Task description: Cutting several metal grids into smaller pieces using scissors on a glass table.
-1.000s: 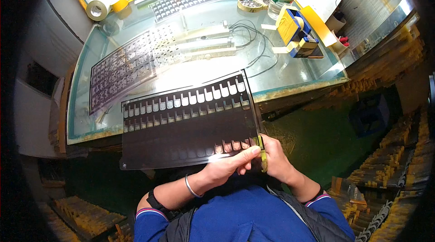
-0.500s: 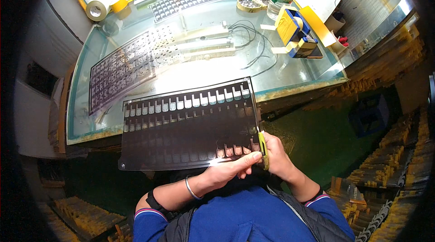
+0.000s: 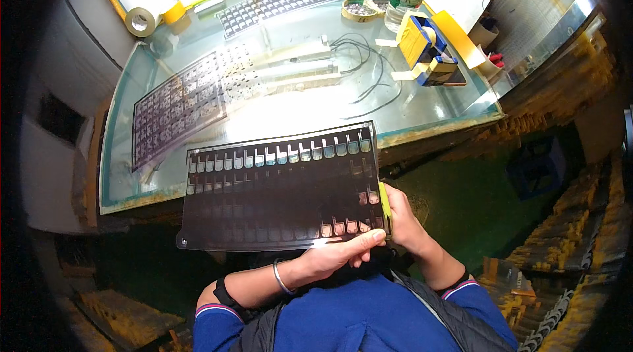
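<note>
Dark sheet with rows of clear tab-shaped windows, held up before the person's body, off the worktop and just nearer than its front edge. Long axis runs left to right, right end a touch higher. Nearly all of it lies leftward of the fingers; its far left corner has no hand by it. Left hand at the bottom edge near the lower right corner: thumb on the face, the other fingers curled under, sheet pinched between. Right hand is closest to the right short side, beside a yellow-green strip there; fingers mostly hidden behind, so I cannot tell whether they grip strip, sheet or both. Beyond, on the worktop: a patterned sheet to the left, a tape dispenser to the right.
</note>
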`<state>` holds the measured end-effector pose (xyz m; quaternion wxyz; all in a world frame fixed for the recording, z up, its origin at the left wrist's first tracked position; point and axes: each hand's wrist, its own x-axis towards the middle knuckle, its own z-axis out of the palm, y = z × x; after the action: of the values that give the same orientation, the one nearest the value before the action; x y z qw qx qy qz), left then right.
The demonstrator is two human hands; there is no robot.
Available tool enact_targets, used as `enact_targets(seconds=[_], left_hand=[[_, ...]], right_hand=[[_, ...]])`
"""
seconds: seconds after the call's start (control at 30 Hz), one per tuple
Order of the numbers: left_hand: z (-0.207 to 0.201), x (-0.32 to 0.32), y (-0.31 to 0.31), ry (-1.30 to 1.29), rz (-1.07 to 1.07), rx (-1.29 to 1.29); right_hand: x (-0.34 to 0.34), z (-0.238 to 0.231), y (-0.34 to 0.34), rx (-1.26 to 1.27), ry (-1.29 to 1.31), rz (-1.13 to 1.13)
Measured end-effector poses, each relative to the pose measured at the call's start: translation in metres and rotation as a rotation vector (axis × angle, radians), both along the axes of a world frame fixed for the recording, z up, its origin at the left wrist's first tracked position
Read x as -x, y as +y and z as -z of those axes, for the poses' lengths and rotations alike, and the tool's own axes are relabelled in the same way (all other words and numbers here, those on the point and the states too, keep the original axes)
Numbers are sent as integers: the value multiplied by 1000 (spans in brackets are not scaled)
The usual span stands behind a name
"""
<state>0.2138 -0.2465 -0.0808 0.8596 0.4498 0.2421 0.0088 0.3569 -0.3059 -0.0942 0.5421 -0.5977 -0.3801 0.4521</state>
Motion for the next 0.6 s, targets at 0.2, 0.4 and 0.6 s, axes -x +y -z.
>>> enact_targets(seconds=[0.2,0.4,0.6], left_hand=[[-12,-7,2,-15,34,23],[-25,-21,-6,-47,76,190],[-18,-31,-21,-56,143,323]], right_hand=[[0,3,6,-188,-74,20],[3,24,11,-262,-50,52],[6,30,14,-286,129,160]])
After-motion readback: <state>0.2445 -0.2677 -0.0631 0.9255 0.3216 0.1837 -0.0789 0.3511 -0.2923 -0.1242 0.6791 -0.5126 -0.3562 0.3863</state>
